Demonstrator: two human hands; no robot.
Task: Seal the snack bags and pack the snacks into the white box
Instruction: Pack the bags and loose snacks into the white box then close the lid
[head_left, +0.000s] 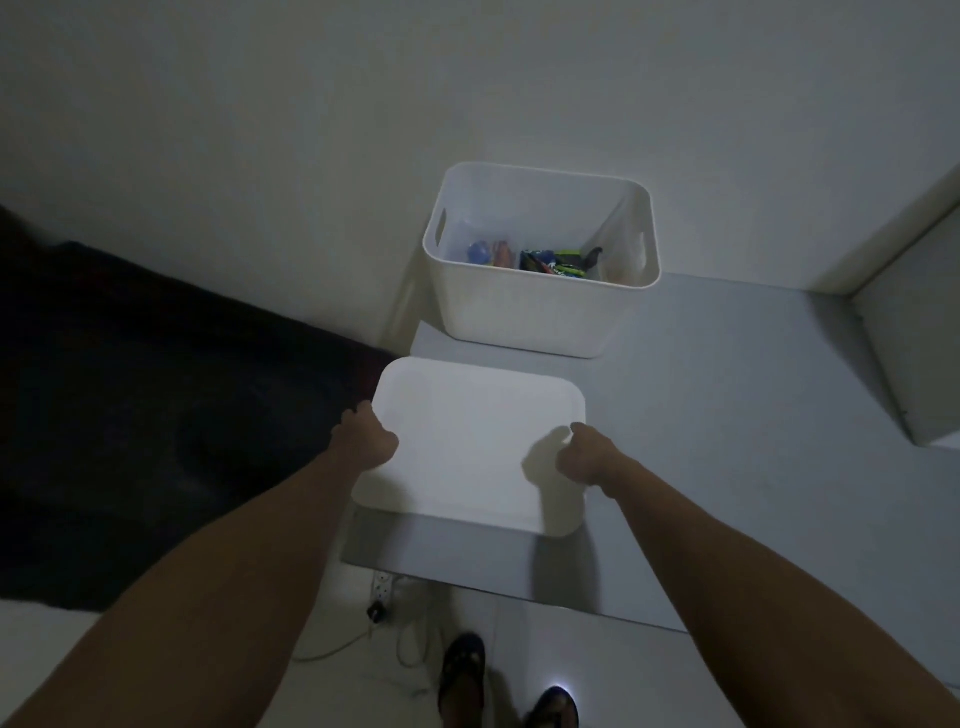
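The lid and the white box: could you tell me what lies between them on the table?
Nothing: in the head view, only a bare strip of grey table separates the lid, held by both hands, from the white box.

We can read nothing here. The only print we spot sits on the snack packets (553, 261) lying in the bottom of the white box (540, 306) at twelve o'clock: light lettering on a dark green wrapper, too small and too blurred for us to make out a single word. The blue and orange packets beside it give us no letters either. The white lid (475, 441) at the centre carries no marking that we can see.
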